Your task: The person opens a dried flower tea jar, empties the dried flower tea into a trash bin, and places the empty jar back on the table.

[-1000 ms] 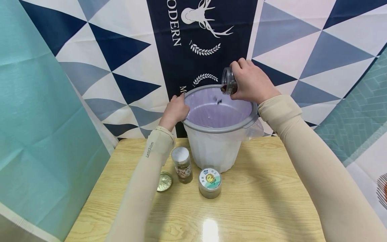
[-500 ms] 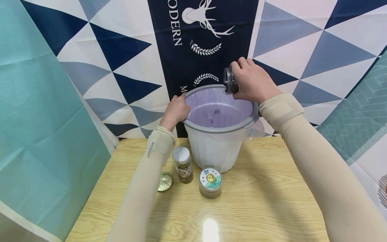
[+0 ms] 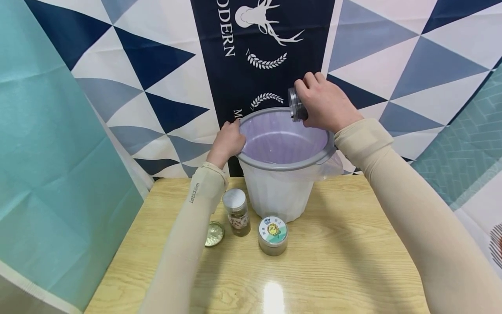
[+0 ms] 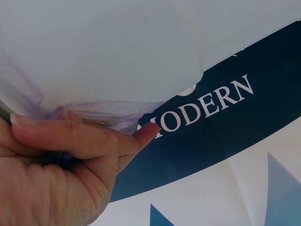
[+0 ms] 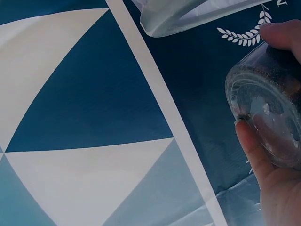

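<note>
A white trash bin (image 3: 276,192) with a grey rim and a thin purple liner bag (image 3: 280,135) stands against the wall cloth. My left hand (image 3: 228,141) grips its left rim; in the left wrist view the fingers curl at the edge, against the liner (image 4: 108,110). Above the right side of the opening, my right hand (image 3: 325,102) holds a clear plastic jar (image 3: 296,104) tipped sideways, mouth toward the bin. The right wrist view shows the jar's see-through base (image 5: 268,117) between thumb and fingers, with a few dark bits inside.
In front of the bin stand a tall lidded jar (image 3: 237,213) and a short jar (image 3: 273,237) with a sunflower label. A round shiny lid (image 3: 214,234) lies by the left forearm. The wooden table (image 3: 313,270) meets the patterned cloth behind.
Dark bits were falling from the tipped jar into the bin in the earlier frames; none are seen falling now. The right hand has shifted slightly, and the left hand keeps its hold.
</note>
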Tool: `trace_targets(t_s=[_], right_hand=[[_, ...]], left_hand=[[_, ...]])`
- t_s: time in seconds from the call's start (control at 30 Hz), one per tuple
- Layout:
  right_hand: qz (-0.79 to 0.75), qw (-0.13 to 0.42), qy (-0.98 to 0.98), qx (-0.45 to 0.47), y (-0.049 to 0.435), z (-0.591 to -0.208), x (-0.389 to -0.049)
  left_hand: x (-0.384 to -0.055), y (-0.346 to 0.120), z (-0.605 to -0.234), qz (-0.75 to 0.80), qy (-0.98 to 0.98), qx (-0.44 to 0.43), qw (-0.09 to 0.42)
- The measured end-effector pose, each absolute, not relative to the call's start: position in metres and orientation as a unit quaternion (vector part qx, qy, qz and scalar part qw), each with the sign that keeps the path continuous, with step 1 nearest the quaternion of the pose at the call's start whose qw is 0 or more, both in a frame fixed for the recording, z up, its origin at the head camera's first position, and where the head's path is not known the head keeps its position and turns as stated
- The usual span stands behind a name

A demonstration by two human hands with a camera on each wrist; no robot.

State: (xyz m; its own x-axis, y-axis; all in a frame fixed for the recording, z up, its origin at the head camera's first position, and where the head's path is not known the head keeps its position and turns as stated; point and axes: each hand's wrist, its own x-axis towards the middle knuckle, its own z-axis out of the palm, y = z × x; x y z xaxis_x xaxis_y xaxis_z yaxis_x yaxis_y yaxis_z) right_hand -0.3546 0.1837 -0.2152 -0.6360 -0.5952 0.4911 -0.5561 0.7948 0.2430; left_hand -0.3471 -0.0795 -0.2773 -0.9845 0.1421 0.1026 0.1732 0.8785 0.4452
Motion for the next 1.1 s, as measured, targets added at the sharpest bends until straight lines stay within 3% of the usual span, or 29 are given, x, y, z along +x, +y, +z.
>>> trace_targets(t_s=[1.1], right_hand=[[-0.114,0.365,-0.85,0.361,0.1838,-0.2148,-0.3593]], left_hand=[[-0.3491,-0.0796,-0.279,-0.241,-0.967,-0.078,0.033]])
